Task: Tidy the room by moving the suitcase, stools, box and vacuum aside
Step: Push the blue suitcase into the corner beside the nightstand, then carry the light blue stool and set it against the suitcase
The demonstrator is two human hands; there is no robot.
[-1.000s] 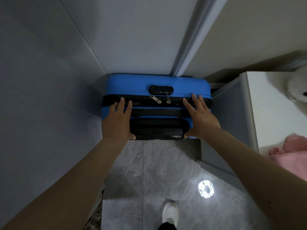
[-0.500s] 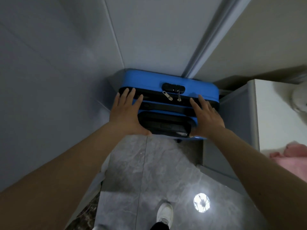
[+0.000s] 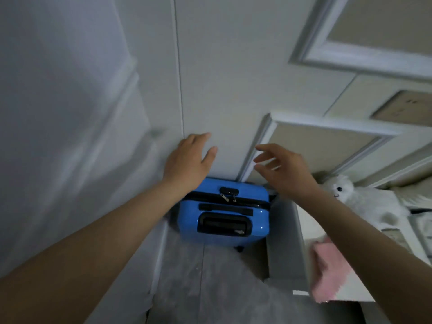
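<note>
1. Both hands have come off the suitcase [image 3: 222, 213] since the earlier frames, where they lay flat on its top; the view has also tipped upward, so more wall shows.
2. Now the left hand [image 3: 189, 160] hangs in the air above the case with fingers straight and loose, holding nothing.
3. So does the right hand [image 3: 284, 170], fingers spread and slightly bent, also holding nothing.
4. Below and a little nearer than both hands, the suitcase stands upright on the floor [image 3: 210, 288], tucked into the corner between the wall [image 3: 222, 78] and a white cabinet [image 3: 280, 230] on its right.
5. Its long top edge runs left to right, with the recessed handle [image 3: 224, 224] on the near side.
6. Neither hand touches it; the left wrist overlaps its upper left corner in this view only.
7. I judge the suitcase placed; stools, box and vacuum are out of view, so the coming move likely turns away from this corner.
8. A white plush toy [image 3: 346, 190] and a pink cloth [image 3: 327, 272] lie to the right.
</note>
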